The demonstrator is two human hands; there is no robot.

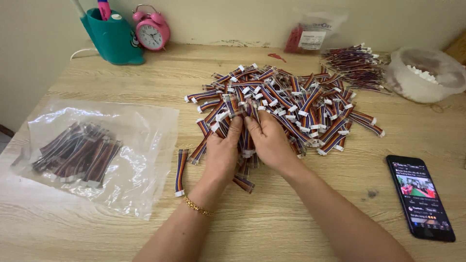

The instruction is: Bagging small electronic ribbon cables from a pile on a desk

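Observation:
A big heap of short multicoloured ribbon cables (pixel 291 104) with white end plugs lies in the middle of the wooden table (pixel 272 228). Both hands rest at the heap's near edge. My left hand (pixel 222 153) and my right hand (pixel 270 142) are side by side, fingers closed around a bunch of these cables (pixel 246 140) held between them, plugs pointing away from me. A gold bracelet (pixel 196 207) sits on my left wrist. One loose cable (pixel 180 172) lies just left of my left hand.
A clear plastic bag (pixel 131 160) with bundled cables lies at the left. A black phone (pixel 421 196) with a lit screen is at the right. At the back stand a teal pen holder (pixel 114 39), a pink alarm clock (pixel 152 30), a small bag (pixel 310 36), a second cable pile (pixel 354 65) and a white bowl (pixel 422 75).

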